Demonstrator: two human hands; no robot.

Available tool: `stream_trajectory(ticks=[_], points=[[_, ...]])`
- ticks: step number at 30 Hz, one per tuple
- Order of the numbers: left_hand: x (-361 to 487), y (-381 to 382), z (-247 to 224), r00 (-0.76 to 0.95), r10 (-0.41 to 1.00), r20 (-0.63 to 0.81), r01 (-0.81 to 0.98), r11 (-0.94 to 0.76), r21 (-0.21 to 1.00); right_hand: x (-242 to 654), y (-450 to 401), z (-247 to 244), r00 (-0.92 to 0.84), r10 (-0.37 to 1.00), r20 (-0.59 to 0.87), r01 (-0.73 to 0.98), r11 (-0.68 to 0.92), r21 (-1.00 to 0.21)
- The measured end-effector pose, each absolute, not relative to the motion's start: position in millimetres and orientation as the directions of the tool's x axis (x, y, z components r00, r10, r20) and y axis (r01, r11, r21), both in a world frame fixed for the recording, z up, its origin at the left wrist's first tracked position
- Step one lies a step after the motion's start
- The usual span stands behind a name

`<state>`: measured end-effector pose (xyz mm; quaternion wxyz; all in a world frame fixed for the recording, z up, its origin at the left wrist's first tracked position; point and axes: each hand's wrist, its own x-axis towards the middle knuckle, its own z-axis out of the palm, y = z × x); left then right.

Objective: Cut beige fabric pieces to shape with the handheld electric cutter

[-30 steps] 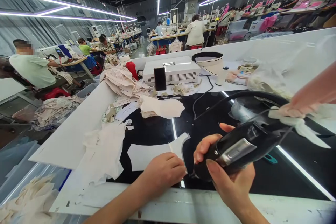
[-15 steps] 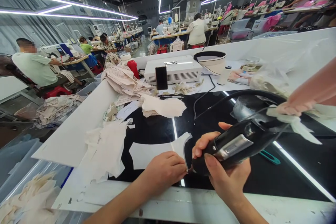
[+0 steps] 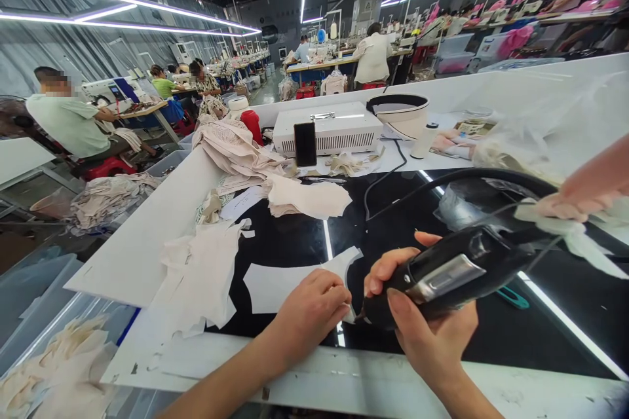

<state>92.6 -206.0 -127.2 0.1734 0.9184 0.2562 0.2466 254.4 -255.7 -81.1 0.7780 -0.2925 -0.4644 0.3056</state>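
Observation:
A black handheld electric tool [image 3: 447, 275] with a silver plate on its side is gripped in my right hand [image 3: 427, 314], its narrow tip pointing left. Just left of that tip, my left hand [image 3: 314, 308] has its fingers bent together at the right end of a white fabric piece [image 3: 275, 285], which lies on the black glass surface [image 3: 393, 203]. The fingertips cover part of the edge they hold. Another person's hand [image 3: 565, 203] touches a pale cloth strip tied near the tool's rear end and cord.
Cut fabric pieces [image 3: 201, 268] lie at the left, with another beige stack [image 3: 307, 196] behind. A white box [image 3: 327, 131], phone [image 3: 305, 144] and round container [image 3: 400, 114] stand at the back. A teal tool [image 3: 514, 298] lies at right.
The view has shifted slightly. My left hand has risen a little on the fabric, and the black tool and the other person's hand sit slightly further right.

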Motion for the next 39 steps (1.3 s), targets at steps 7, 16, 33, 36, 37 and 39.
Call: stream_trajectory(ticks=[7,16,33,36,37,39], points=[[89.6,-203.2,-128.7,0.808,0.429,0.404,0.290,-0.886,0.363,254.4,-255.2,-80.6,0.389,0.743,0.544,-0.198,0.644,-0.739],[70.0,-196.5,-132.9,0.876,0.310,0.370,0.215,-0.937,0.275,254.1,-255.0,-80.9,0.400,0.752,0.523,-0.215,0.632,-0.744],[68.0,-197.2,-130.5,0.874,0.282,0.396,0.202,-0.951,0.233,254.8,-255.7,-81.7,0.413,0.746,0.522,-0.193,0.633,-0.750],[67.8,-197.1,-131.9,0.871,0.283,0.400,0.197,-0.950,0.243,255.0,-255.7,-81.6,0.414,0.745,0.523,-0.191,0.633,-0.751],[67.8,-197.0,-132.4,0.871,0.284,0.401,0.196,-0.949,0.247,255.1,-255.8,-81.7,0.415,0.745,0.522,-0.190,0.632,-0.751],[67.8,-197.1,-133.1,0.869,0.290,0.400,0.199,-0.947,0.253,255.4,-255.9,-82.0,0.418,0.746,0.518,-0.188,0.629,-0.754]])
